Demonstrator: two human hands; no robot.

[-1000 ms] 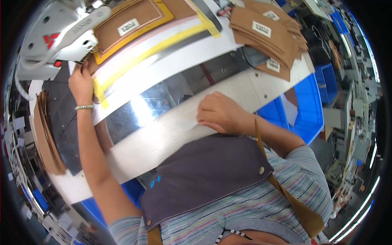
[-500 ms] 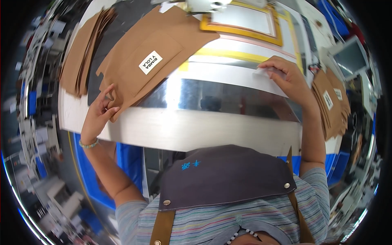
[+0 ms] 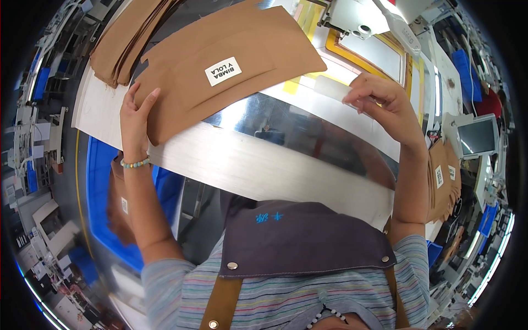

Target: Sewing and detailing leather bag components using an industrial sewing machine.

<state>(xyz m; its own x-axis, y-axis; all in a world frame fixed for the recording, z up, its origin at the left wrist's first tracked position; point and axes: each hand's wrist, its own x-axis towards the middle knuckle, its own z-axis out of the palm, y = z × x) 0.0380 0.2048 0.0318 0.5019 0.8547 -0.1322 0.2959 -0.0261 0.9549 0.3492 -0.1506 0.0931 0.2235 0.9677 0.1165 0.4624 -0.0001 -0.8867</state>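
Half-open left hand (image 3: pixel 135 113) touches flat brown panel (image 3: pixel 242 91) to its right, near the silvery worktop's front edge (image 3: pixel 242 184); grip unclear. Curled right hand (image 3: pixel 385 107) pinches thin whitish sheet (image 3: pixel 329 88).

Grey floor (image 3: pixel 69 184), yellow floor line (image 3: pixel 79 190), cluttered workstations (image 3: pixel 52 223), bright strip lights (image 3: pixel 498 254) at right.
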